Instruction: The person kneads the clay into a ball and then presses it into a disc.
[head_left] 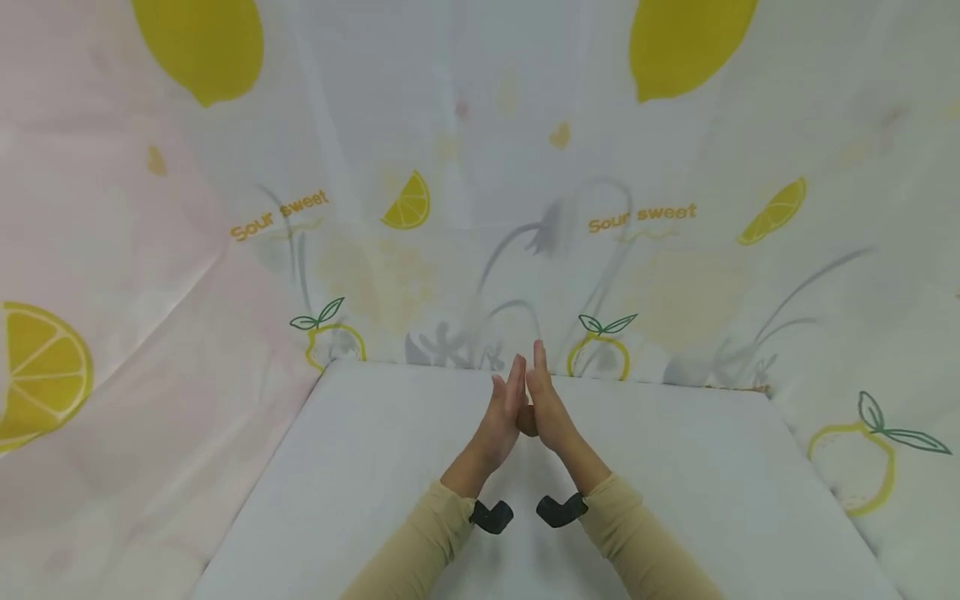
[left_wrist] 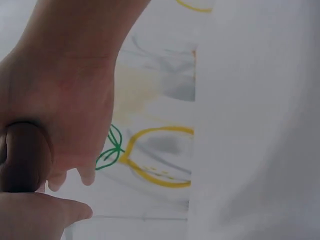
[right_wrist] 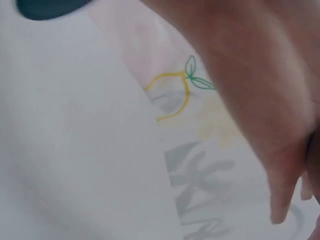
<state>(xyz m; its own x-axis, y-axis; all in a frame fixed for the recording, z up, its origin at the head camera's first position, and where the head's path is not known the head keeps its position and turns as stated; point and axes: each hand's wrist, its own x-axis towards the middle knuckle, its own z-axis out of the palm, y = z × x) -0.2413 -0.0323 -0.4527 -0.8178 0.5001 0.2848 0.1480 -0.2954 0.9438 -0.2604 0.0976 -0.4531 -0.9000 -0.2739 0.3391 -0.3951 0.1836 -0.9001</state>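
Palm facing palm, my left hand (head_left: 501, 421) and right hand (head_left: 553, 412) are raised above the white table. A small brown lump (head_left: 527, 421) is pressed between them near the heels of the palms. The fingers of both hands are straight and point up and away, with the two sets leaning close together at the tips. In the left wrist view the lump (left_wrist: 27, 157) looks rounded, with a smooth, dark brown surface; its exact kind is unclear. Only a dark sliver of it shows at the right edge of the right wrist view.
The white tabletop (head_left: 360, 467) spreads beneath both arms. Behind and beside it hangs a pale cloth (head_left: 465, 275) printed with lemons and lettering. Black curved pieces (head_left: 492, 517) sit at both wrists, by the beige sleeves (head_left: 420, 542).
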